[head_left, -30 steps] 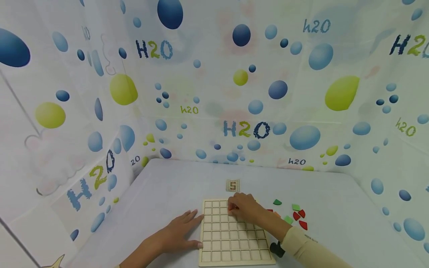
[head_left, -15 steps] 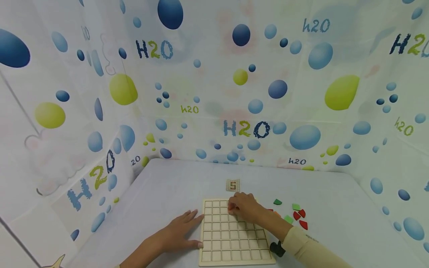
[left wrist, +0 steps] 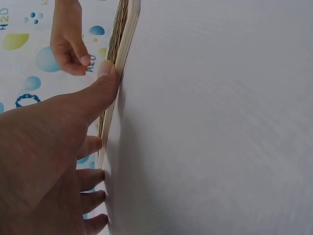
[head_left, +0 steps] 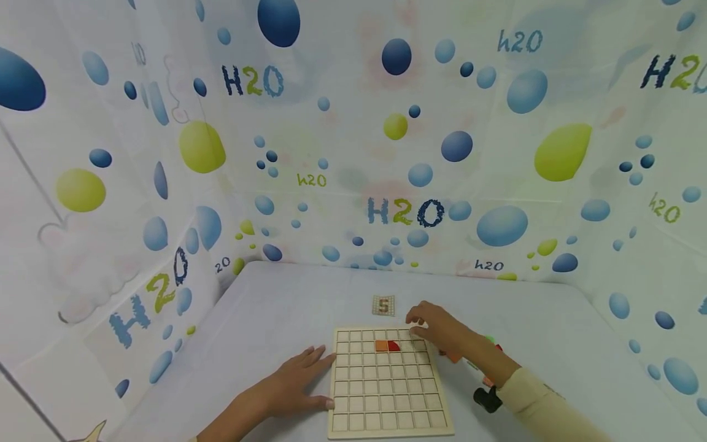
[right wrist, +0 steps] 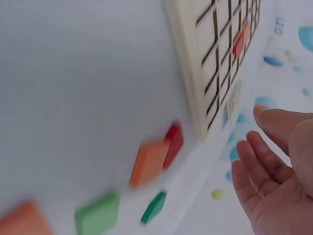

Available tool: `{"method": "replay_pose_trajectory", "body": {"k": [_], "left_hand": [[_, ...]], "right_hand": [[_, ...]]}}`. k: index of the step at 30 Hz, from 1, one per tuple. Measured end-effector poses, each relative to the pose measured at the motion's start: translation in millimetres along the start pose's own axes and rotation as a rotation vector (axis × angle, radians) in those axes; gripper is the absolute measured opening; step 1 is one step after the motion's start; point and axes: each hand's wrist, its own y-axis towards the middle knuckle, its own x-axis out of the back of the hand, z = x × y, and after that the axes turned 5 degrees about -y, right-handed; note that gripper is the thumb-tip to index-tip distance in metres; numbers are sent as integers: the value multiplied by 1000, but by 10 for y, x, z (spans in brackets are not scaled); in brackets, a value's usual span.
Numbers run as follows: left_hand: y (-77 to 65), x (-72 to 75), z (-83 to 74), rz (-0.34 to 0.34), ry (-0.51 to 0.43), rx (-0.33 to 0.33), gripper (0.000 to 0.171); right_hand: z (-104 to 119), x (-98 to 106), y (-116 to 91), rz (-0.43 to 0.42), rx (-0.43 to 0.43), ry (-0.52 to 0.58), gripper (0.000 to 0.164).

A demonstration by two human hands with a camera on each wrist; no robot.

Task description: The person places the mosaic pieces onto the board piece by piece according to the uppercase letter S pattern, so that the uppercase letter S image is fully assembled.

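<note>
A pale wooden board (head_left: pixel 364 387) with a grid of square cells lies on the table. In its upper rows, an orange square tile (head_left: pixel 381 345) sits beside a red quarter-round tile (head_left: pixel 393 346). My left hand (head_left: pixel 295 383) is spread along the board's left side; in the left wrist view the thumb (left wrist: pixel 106 78) and fingertips touch that edge. Over the board's far right corner hovers my right hand (head_left: pixel 439 325), its fingers loosely bent. The right wrist view shows nothing between its thumb and fingers.
Beyond the board lies a small gridded card (head_left: pixel 383 305) with a figure like a 5 or S. Loose tiles lie right of the board, including an orange one (right wrist: pixel 149 161), a dark red one (right wrist: pixel 173 144) and a green one (right wrist: pixel 98 215). A bubble-patterned curtain (head_left: pixel 342 141) stands behind.
My right hand has let go at the upper cells and moved right, uncovering the orange and red tiles on the board. The left hand has stayed at the board's edge.
</note>
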Motion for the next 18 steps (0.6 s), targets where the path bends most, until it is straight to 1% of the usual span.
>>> {"method": "replay_pose_trajectory", "body": {"k": [2, 5, 9, 12, 14, 15, 18], "left_hand": [[-1, -1, -1, -2, 7, -1, 98], [-3, 1, -3, -5, 17, 1, 98], [-8, 3, -10, -4, 14, 2, 97], [-12, 7, -18, 2, 5, 5, 98], [-12, 12, -21, 5, -1, 9, 97], [-11, 13, -21, 6, 0, 10, 98], [2, 12, -21, 9, 5, 5, 97]], "right_hand": [[-127, 99, -58, -5, -42, -14, 19], [-302, 223, -159, 17, -134, -31, 25], [-498, 322, -293, 83, -258, -13, 33], [-596, 335, -356, 139, -332, -13, 35], [-637, 321, -379, 163, -355, -24, 35], [-647, 317, -387, 171, -351, -32, 34], [-661, 297, -404, 162, -348, -31, 29]]}}
